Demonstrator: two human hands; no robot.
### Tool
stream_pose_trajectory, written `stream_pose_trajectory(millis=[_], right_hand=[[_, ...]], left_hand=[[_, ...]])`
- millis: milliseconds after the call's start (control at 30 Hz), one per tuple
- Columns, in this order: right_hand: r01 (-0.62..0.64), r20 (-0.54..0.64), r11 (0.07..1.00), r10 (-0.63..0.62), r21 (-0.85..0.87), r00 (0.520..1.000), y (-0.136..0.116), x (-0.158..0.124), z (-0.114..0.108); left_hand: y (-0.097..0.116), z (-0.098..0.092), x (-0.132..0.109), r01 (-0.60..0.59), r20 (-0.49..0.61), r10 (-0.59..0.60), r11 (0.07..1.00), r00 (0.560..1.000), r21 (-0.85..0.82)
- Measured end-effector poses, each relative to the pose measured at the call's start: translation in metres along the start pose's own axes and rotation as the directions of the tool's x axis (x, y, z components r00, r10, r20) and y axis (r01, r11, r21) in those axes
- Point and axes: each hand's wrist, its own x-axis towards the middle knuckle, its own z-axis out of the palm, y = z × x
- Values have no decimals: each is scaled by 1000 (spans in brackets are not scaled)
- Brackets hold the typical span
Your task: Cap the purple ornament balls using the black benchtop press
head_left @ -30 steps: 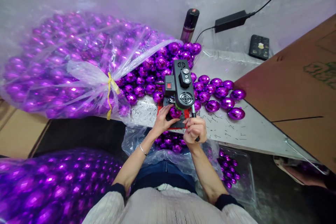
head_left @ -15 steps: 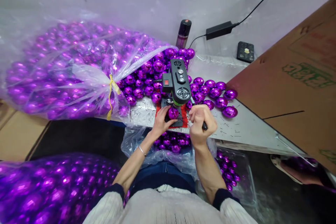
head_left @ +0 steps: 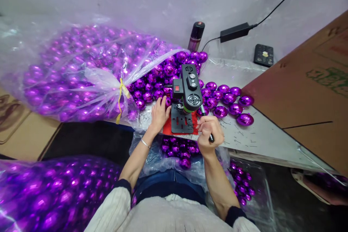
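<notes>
A small black press machine (head_left: 191, 88) with a red switch stands on the table, its slotted base plate (head_left: 182, 123) bare over a red mat (head_left: 168, 127). My right hand (head_left: 210, 132) is wrapped round the machine's black-tipped lever. Left of the machine, my left hand (head_left: 160, 113) has its fingers spread, reaching to the near edge of the pile of shiny purple balls (head_left: 148, 96); its fingertips are at one ball, and whether they grip it is not clear. More purple balls (head_left: 228, 98) lie right of the machine.
A tied clear bag of purple balls (head_left: 81, 69) fills the left of the table. A cardboard box (head_left: 304, 98) stands at the right. Behind are a spray can (head_left: 196, 36) and a power adapter (head_left: 234, 32). Below the table edge, plastic (head_left: 149, 159) holds balls.
My left hand has left the ball at the press and moved up and left to the pile. That ball is gone from the plate; one more shows in the plastic below. My right hand stays on the lever.
</notes>
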Motion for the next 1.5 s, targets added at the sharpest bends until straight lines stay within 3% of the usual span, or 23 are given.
stream_pose_trajectory(millis=[100,167,200,267,367,433,500,567,667,833,1000,1100,1200,1500], right_hand=[[8,9,1000,-8,0,1000,1,-1,-1],[9,10,1000,-9,2,1000,2,-2,-1],[12,10,1000,-12,2,1000,2,-3,-2],[21,16,1000,-21,-2,1000,2,-3,-2],[17,24,1000,-17,-12,1000,-2,2,-2],[-5,10,1000,5,-22,1000,-7,9,-1],[-33,-5,999,33,-36,999,-13,19,0],[-52,-11,998,52,-47,999,-19,28,1],[-48,-4,998,48,-52,999,-22,35,1],[-19,6,999,19,-48,1000,-17,29,0],[7,25,999,-6,-35,1000,-13,22,-3],[18,45,999,-16,-43,999,-12,20,-5],[19,66,999,-16,-50,998,-11,17,-6],[59,4,997,-59,-39,998,11,-16,0]], left_hand=[[3,3,9,117,6,-118,980,993,-161],[5,1,7,235,19,-243,909,970,-344],[6,-1,6,309,42,-326,835,944,-456],[7,-8,1,434,144,-472,593,870,-679],[11,-20,-7,496,349,-487,213,801,-842],[16,-24,-14,512,421,-450,96,787,-854],[22,-21,-22,525,443,-452,69,774,-848],[28,-14,-29,528,432,-448,110,783,-842],[37,0,-36,485,366,-378,292,850,-824],[41,12,-45,329,229,-236,648,944,-686],[36,15,-51,108,127,-52,864,991,-492],[31,23,-52,-31,46,56,902,997,-430],[28,33,-52,-79,16,96,894,995,-442],[29,31,-52,43,121,25,846,992,-531]])
